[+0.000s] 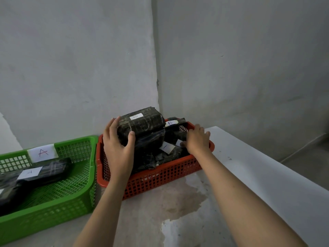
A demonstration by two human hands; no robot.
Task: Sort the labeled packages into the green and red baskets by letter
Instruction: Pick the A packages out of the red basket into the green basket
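Grey walls behind bench [178, 220], left hand [118, 148] gripping B-labelled package [142, 124] over red basket [160, 177], right hand [196, 139] fingers curled on basket's far rim, green basket [71, 198] alongside.

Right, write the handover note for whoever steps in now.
Left hand grips the top B package on the pile in the red basket. Right hand rests on packages at that basket's right side; its grip is unclear. Green basket, labeled A, holds dark labeled packages. Nothing shows outside the baskets; check the red pile's less legible labels.
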